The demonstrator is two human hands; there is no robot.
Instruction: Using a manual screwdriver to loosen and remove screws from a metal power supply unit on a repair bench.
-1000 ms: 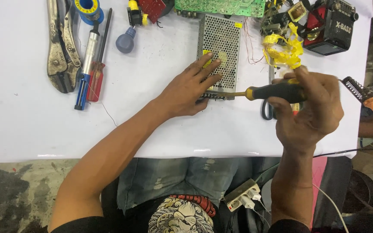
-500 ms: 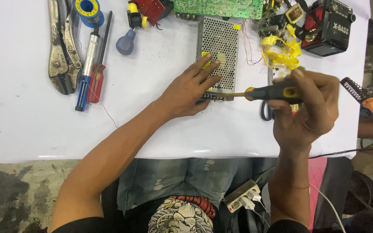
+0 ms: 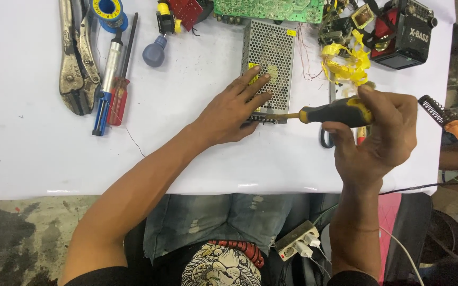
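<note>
My left hand (image 3: 234,108) lies flat on the near end of a perforated metal box (image 3: 269,58) on the white table, fingers spread over its mesh top. My right hand (image 3: 377,135) grips a screwdriver with a black and yellow handle (image 3: 335,111), held level. Its shaft points left and its tip meets the box's near edge, just beside my left fingertips.
Locking pliers (image 3: 75,63), a blue-handled tool (image 3: 107,85), a red screwdriver (image 3: 120,90) and a solder reel (image 3: 108,9) lie at the left. A green circuit board (image 3: 271,9), yellow tape scraps (image 3: 345,63), a black and red radio (image 3: 406,34) and an orange soldering iron (image 3: 454,127) sit right.
My right hand and the screwdriver have shifted slightly left, with the tip staying against the box's near edge. My left hand has stayed on the box.
</note>
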